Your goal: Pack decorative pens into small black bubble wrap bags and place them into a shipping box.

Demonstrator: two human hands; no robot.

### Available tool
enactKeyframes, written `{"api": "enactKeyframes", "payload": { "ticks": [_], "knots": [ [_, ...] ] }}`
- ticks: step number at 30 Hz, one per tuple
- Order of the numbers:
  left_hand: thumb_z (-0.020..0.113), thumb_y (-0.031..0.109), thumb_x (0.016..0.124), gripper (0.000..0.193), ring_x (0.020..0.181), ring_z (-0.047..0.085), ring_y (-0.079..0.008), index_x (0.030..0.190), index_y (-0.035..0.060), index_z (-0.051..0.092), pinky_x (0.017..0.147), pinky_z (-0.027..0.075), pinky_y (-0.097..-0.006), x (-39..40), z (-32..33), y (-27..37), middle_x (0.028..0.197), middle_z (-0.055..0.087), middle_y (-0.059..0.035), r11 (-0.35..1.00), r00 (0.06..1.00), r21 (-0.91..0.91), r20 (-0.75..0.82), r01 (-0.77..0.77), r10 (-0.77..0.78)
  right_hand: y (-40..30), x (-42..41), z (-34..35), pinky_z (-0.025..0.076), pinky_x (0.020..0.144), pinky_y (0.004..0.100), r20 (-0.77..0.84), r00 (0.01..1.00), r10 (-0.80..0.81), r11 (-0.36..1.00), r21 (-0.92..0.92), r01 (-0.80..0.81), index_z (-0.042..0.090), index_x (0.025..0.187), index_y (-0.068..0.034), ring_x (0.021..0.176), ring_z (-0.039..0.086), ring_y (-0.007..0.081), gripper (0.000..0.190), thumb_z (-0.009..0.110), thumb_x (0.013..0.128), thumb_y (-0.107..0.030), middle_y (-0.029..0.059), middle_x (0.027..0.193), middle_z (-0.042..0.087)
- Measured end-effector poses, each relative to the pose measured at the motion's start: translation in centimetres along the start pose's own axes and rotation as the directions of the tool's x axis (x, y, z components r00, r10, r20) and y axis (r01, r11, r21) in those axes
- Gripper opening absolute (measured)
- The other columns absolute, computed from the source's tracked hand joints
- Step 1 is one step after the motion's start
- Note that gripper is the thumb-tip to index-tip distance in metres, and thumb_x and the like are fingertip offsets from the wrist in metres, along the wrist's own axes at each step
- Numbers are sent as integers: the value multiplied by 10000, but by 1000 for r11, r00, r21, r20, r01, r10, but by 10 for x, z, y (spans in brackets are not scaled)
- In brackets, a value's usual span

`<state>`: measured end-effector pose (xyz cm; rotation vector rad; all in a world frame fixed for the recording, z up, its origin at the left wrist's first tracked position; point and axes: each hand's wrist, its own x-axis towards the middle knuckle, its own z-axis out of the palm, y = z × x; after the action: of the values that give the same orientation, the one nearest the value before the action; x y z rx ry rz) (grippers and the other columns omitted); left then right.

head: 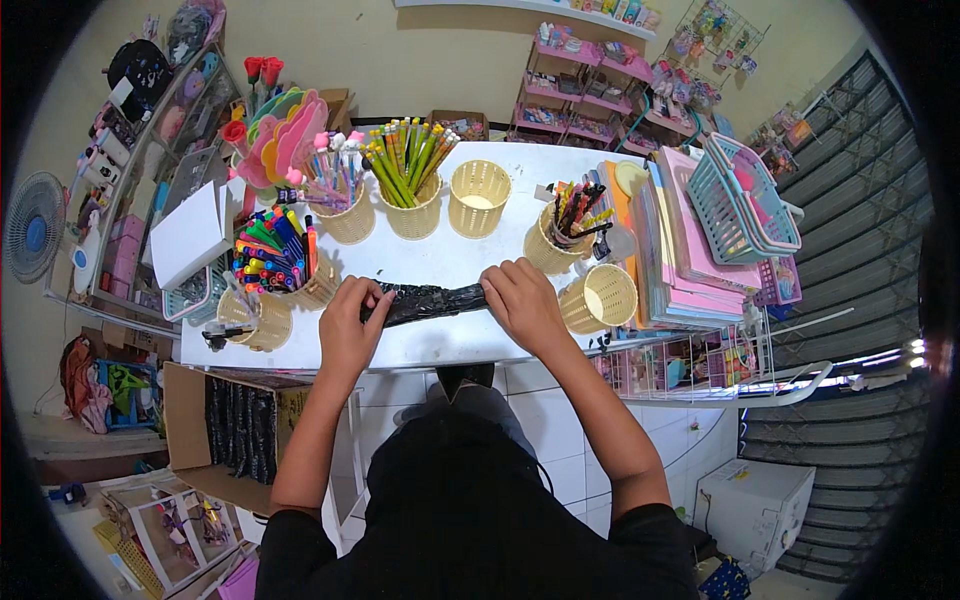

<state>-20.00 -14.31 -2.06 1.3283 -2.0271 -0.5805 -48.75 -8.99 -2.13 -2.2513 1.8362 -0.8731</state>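
Note:
A long parcel wrapped in black plastic (427,301) lies across the front of the white table (420,345). My left hand (352,321) grips its left end, thumb toward the middle. At the other end, the fingers of my right hand (521,304) are closed around the narrower tip. What the wrapping holds is hidden. Just right of my right hand stands a cream woven basket (598,298) with nothing visible inside. A similar basket packed with colourful markers (276,251) is to the left of my left hand.
Behind the parcel are baskets of pencils (409,161), novelty pens (341,165) and an unfilled basket (480,199). Stacked notebooks (675,247) and a blue plastic basket (739,202) occupy the right side. A cardboard box (187,420) with several black-wrapped parcels (241,427) sits below left.

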Motion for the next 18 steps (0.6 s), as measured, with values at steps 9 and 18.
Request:
{"api": "enactKeyframes", "payload": {
  "ticks": [9,18],
  "knots": [
    [784,-21,907,193,861,695,-336,1091,23,745,785,560,-441,3,-4,13,1002,677,-124,909,915,121,-18,-399,404,-3,1,12,503,898,442,-183,970,-161,987,-33,157,743,1110,-78,1028,661,286,161,784,953,-81,70,1026,691],
    [793,85,930,379,1094,636,-339,1292,2,719,942,536,-463,-13,28,29,1171,673,-118,905,931,218,102,-365,351,-2,-3,17,519,945,443,-249,946,-207,977,-101,187,761,1150,-50,1090,701,277,255,823,907,-94,64,1032,769]
  ]
}}
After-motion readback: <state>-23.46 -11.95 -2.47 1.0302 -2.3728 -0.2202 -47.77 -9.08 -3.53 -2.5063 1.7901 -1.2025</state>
